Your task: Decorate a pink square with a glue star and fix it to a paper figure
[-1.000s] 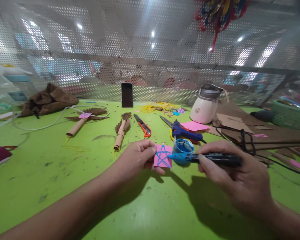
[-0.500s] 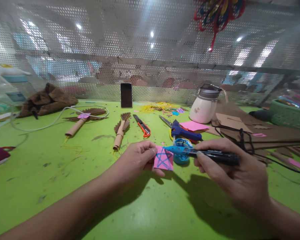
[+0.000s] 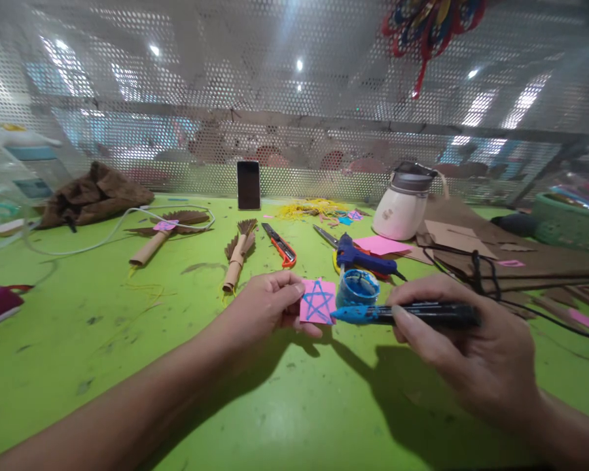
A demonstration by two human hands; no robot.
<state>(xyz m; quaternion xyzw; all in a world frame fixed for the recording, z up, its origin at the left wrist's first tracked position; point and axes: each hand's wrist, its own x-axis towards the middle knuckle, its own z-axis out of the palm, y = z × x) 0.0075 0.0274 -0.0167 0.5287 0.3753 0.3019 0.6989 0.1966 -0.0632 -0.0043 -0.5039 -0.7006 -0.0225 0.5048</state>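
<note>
Pinching the pink square [image 3: 319,306] along its 9 o'clock edge, the left grip [image 3: 262,302] is keeping the thumb on top with fingers underneath, and the square is sitting a little above the green desk [image 3: 275,405]. The right grip [image 3: 481,343] is closing round the barrel of a black pen [image 3: 436,316], whose blue-coated end is pointing toward 9 o'clock; its tip is ending at the square's 4 o'clock corner, touching or just beside it, I cannot tell which.

By my judgement, the square is behaving as thin paper: nearly weightless, flat but easily creased, and likely to be flexing if pressed where no finger is backing it. The blue star [image 3: 318,297], 5-pointed, is spreading almost from edge to edge and is probably wanting care against smearing, so the plain rim at 9 o'clock is offering the safest hold. The pen is looking rigid and light, best held on the black part; the blue coating is possibly being wet and slick.

At 3 o'clock from the square, the blue pot [image 3: 358,291] is standing close by, its walls showing blue smears. As for writing, the pen barrel is carrying small pale print, too tiny for reading. At 2 o'clock, beyond the glue gun [image 3: 368,258], a white jug [image 3: 400,212] is showing a small mark without legible letters.
</note>
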